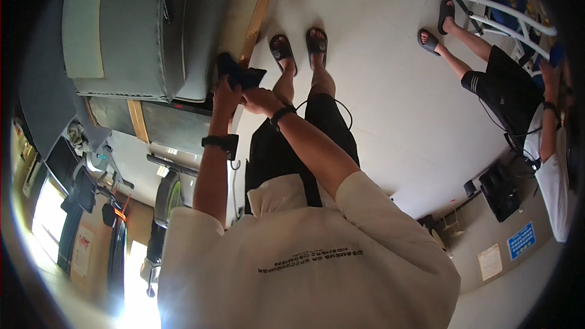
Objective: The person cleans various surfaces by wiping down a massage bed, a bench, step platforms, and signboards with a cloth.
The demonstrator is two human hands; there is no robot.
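In front of me at the left, both my hands hold a dark blue cloth item [249,77], bunched up, its exact kind not clear. My left hand [226,97] grips its near left part, with the fingers partly hidden by the cloth. Close beside it, almost touching, my right hand [259,100] pinches the lower edge of the cloth. The cloth is just past the corner of a grey padded couch [132,32]. Dark bands with small devices are on both my wrists.
A wood-edged low platform [263,4] runs beside the couch. At the right another person [507,87] in black shorts and slides stands by a white metal frame [507,4]. Exercise equipment [169,192] stands at the left. A thin cable loops by my legs.
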